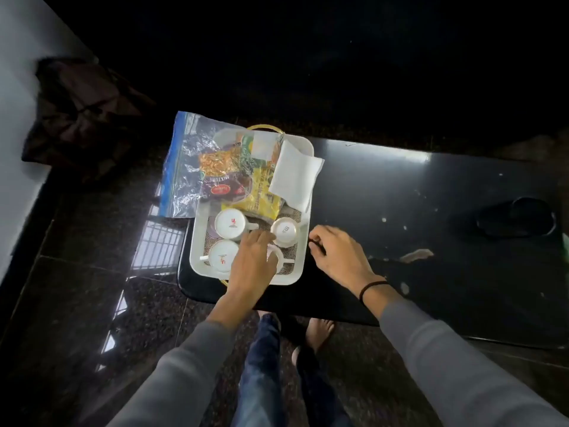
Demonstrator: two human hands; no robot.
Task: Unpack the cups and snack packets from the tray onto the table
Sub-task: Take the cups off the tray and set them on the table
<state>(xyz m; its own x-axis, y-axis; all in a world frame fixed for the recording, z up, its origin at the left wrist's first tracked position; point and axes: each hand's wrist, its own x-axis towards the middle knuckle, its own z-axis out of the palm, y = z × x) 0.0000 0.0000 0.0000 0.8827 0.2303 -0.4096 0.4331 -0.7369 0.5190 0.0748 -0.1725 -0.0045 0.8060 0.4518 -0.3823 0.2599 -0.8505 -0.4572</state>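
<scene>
A white tray (197, 238) sits on the left end of a dark glossy table (400, 217). In its near half lie upturned white cups: one far left (229, 224), one near left (222, 256), one far right (285, 231), and a fourth (278, 257) mostly hidden under my left hand (253, 260). My left hand is spread over the cups, fingers apart. The tray's far half holds a purple mixture packet (220, 174), a yellow-green packet (258, 192) and white napkins (294, 175). My right hand (337, 252) hovers just right of the tray, fingers loosely curled, holding nothing.
A clear zip bag with a blue edge (181, 163) overhangs the tray's left side. A dark round object (517, 217) lies at the table's right end, with pale specks and a scrap (415, 255) on the surface. A dark bag (83, 118) sits on the floor at left.
</scene>
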